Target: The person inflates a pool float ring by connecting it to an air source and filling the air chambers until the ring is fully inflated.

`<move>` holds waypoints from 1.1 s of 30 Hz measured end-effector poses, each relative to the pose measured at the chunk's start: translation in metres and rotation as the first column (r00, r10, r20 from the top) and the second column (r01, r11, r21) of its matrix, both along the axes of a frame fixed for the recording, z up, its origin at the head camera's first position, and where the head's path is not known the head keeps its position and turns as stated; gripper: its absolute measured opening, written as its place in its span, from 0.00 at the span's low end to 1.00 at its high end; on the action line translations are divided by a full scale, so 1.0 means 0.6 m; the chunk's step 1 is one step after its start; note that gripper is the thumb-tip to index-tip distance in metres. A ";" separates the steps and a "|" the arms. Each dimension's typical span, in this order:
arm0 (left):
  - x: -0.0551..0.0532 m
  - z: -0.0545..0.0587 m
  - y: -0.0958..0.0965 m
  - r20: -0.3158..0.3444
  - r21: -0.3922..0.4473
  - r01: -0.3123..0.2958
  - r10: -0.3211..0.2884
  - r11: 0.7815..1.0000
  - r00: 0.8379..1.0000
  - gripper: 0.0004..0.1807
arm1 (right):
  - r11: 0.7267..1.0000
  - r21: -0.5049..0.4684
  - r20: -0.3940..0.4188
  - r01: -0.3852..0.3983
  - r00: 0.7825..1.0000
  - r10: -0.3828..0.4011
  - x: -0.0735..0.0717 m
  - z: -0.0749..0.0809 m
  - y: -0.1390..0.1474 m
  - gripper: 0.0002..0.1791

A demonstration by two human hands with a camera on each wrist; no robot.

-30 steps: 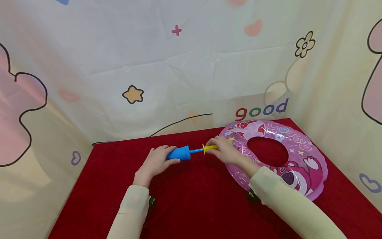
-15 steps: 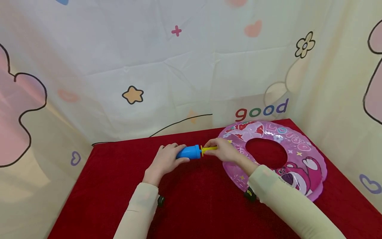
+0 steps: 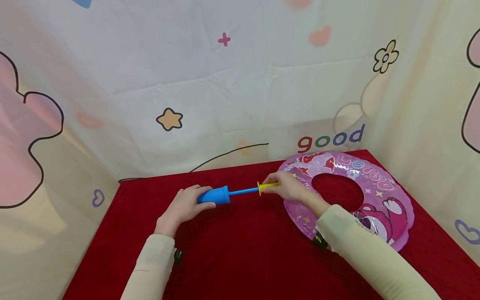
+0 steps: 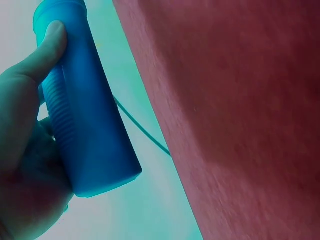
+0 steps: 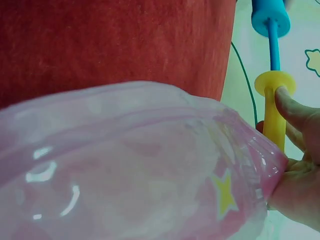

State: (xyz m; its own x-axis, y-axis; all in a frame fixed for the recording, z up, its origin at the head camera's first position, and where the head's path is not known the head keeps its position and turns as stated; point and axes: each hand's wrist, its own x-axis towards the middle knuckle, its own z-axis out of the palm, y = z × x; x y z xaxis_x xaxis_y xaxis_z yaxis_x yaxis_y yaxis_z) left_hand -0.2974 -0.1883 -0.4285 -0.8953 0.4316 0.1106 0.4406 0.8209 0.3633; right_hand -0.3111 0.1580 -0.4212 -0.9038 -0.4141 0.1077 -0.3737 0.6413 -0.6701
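Observation:
A small hand air pump [image 3: 215,196] spans both hands, its blue rod drawn out of the barrel. My left hand [image 3: 183,205] grips the blue barrel; the left wrist view shows the thumb laid along its ribbed side [image 4: 60,105]. My right hand [image 3: 287,186] holds the flanged yellow end [image 5: 275,112] of the pump with thumb and fingers. Close against that hand, a pink inflatable swim ring [image 3: 386,183] lies at the right of the table. In the right wrist view the ring's edge [image 5: 265,155] reaches the palm, and the yellow piece's lower tip is hidden there.
A red cloth [image 3: 240,254] covers the table. Behind and at both sides hangs a pale printed curtain [image 3: 225,96]. Small black devices sit under both wrists, the left device [image 3: 178,256] and the right device [image 3: 319,241].
My left hand first pushed the barrel right, close to the yellow end, then drew it back left, so a long stretch of rod shows now. The right hand stays nearly in place.

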 end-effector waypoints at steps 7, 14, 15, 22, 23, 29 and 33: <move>0.002 0.004 -0.006 -0.020 -0.027 0.017 -0.018 0.999 1.000 0.34 | 0.998 -0.029 -0.023 -0.052 0.998 0.051 -0.001 -0.001 -0.001 0.08; -0.007 0.000 0.030 -0.046 -0.057 0.039 -0.042 0.998 0.998 0.35 | 0.998 -0.017 -0.003 -0.052 0.999 0.052 0.001 0.003 -0.017 0.08; -0.008 -0.002 0.037 -0.045 -0.058 0.043 -0.046 0.997 0.998 0.35 | 0.999 -0.011 0.000 -0.052 0.999 0.052 0.002 0.005 -0.019 0.08; -0.008 -0.005 0.091 -0.062 -0.057 0.066 -0.070 0.996 0.996 0.34 | 0.998 0.040 0.034 -0.043 0.999 0.041 0.007 0.009 -0.030 0.10; -0.007 -0.004 0.097 -0.066 -0.059 0.069 -0.073 0.996 0.995 0.33 | 0.998 0.042 0.039 -0.049 0.998 0.047 0.007 0.009 -0.031 0.10; -0.003 -0.004 0.118 -0.059 -0.059 0.079 -0.083 0.995 0.995 0.33 | 0.993 0.078 0.036 -0.084 0.996 0.082 0.005 0.004 -0.023 0.12; -0.002 -0.002 0.101 -0.051 -0.052 0.067 -0.070 0.996 0.996 0.32 | 0.988 0.105 0.029 -0.111 0.994 0.108 0.002 0.001 -0.014 0.10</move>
